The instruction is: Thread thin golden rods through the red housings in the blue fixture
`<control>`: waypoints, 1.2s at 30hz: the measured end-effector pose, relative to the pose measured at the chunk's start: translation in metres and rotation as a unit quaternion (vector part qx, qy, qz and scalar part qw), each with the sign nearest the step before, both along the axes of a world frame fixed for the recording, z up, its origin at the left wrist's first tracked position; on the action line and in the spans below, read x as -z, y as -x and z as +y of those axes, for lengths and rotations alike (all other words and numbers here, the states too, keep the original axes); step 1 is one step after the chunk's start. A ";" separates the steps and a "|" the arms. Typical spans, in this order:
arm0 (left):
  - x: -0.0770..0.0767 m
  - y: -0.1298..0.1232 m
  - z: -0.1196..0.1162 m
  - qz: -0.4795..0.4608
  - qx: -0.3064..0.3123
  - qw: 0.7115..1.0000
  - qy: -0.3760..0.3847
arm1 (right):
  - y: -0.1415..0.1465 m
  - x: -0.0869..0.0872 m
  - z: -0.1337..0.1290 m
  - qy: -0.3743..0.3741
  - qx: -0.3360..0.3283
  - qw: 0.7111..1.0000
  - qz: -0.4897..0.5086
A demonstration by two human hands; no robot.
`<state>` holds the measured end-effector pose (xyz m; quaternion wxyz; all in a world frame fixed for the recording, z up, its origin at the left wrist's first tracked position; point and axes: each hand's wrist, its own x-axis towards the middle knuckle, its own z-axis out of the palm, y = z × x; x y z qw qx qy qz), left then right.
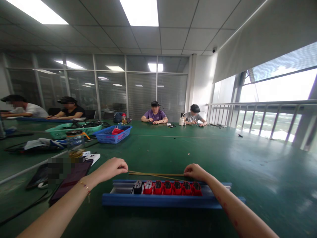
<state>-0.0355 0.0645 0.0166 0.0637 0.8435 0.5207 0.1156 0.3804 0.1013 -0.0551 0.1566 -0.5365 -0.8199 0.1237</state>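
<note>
Thin yellow strips (156, 174) stretch between my two hands, crossing at a slight angle just beyond a blue rail. My left hand (115, 167) is closed, fingertips pinched at the strips' left end. At the right end, my right hand (196, 172) is also closed, thumb and fingers together on the strips. Below them lies the long blue rail (160, 201) with a silvery inner channel. A row of small blocks stands in it: a black block (137, 187) at the left, then several red blocks (167, 188) with dark tops. My right forearm covers part of the rail's right end.
Left of me are a dark tablet (70, 180), a glass jar (75, 145) and a white device (93, 160). Farther back stand a blue basket (112, 135) and a green basket (58, 133). Co-workers sit around the green table (223, 158), two of them opposite (155, 115).
</note>
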 end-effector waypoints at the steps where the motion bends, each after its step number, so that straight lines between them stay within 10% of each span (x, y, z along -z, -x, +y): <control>1: 0.006 -0.003 0.004 0.005 -0.003 1.000 0.014 | 0.000 0.000 0.000 -0.001 -0.001 1.000 -0.001; 10: 0.036 -0.029 0.032 0.056 -0.020 0.998 0.001 | 0.005 -0.005 -0.006 -0.024 -0.039 0.998 -0.041; 36: 0.037 -0.047 0.037 0.036 -0.037 0.999 0.009 | 0.003 0.001 -0.001 -0.001 -0.026 0.995 -0.095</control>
